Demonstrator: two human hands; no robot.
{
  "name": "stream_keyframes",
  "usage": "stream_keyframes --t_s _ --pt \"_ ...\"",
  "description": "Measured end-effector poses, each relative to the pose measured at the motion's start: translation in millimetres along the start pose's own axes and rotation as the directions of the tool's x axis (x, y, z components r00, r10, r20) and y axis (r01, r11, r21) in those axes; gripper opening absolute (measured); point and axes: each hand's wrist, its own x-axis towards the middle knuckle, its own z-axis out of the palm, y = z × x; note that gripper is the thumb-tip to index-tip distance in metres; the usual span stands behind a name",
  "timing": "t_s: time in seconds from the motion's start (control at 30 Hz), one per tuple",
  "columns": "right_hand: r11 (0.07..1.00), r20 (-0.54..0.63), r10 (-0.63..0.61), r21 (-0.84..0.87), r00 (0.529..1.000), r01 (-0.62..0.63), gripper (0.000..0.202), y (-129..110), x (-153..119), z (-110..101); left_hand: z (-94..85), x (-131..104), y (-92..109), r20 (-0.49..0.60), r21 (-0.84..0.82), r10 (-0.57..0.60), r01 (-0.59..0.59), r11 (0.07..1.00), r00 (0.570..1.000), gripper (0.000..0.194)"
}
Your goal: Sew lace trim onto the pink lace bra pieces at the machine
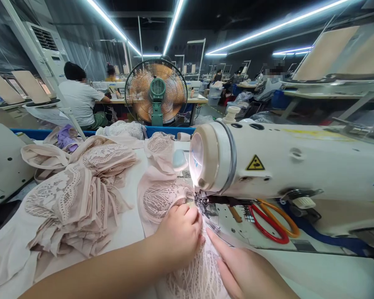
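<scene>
A pale pink lace bra piece [160, 199] lies under the needle area of a white sewing machine [268, 158]. My left hand [180, 232] is closed on the fabric's edge just in front of the presser foot [200, 199], fingers curled and pressed together. Beside it on the right, my right hand [243, 265] has its fingers stretched out along the lace [195, 276] that runs down toward me. The fingertips touch the lace. What lies beneath my left palm is hidden.
To the left is a heap of pink lace pieces [71, 199]. Red-handled scissors [269, 228] and an orange-handled tool [282, 218] rest under the machine arm. A large fan [156, 91] stands beyond the table, and a person in a white shirt [81, 97] sits at the back left.
</scene>
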Motion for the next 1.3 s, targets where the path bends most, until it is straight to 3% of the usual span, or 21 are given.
stream_keyframes --t_s 0.27,0.43,0.67,0.9,1.13,1.3 --pt "0.999 -0.011 0.002 -0.044 1.0 -0.002 0.055 -3.5 6.2 -9.1 5.9 2.6 0.0 -0.005 -0.027 -0.042 0.042 0.999 0.999 0.028" --pt "1.0 -0.049 0.016 -0.001 0.999 -0.016 0.056 -1.6 6.8 -7.6 8.2 3.8 0.3 -0.014 -0.018 -0.005 0.005 1.0 1.0 0.023" --pt "0.991 0.103 0.094 -0.103 0.99 -0.083 0.062 -11.0 13.9 -16.4 7.1 5.6 0.9 -0.025 -0.009 -0.021 0.021 1.0 0.999 0.022" --pt "0.965 0.144 0.181 -0.215 0.973 -0.148 0.067 -22.1 19.3 -23.4 9.7 5.9 0.9 -0.051 -0.068 -0.063 0.06 0.996 0.997 0.028" --pt "0.971 0.068 0.152 -0.198 0.986 -0.136 0.059 -15.8 16.5 -18.7 9.1 7.1 -11.9 -0.093 -0.053 -0.032 0.027 0.998 0.995 0.036" --pt "0.987 -0.049 0.053 -0.149 0.997 -0.059 0.05 -11.5 8.1 -11.4 1.4 4.9 -28.4 -0.049 -0.026 0.003 -0.005 1.0 0.999 0.026"
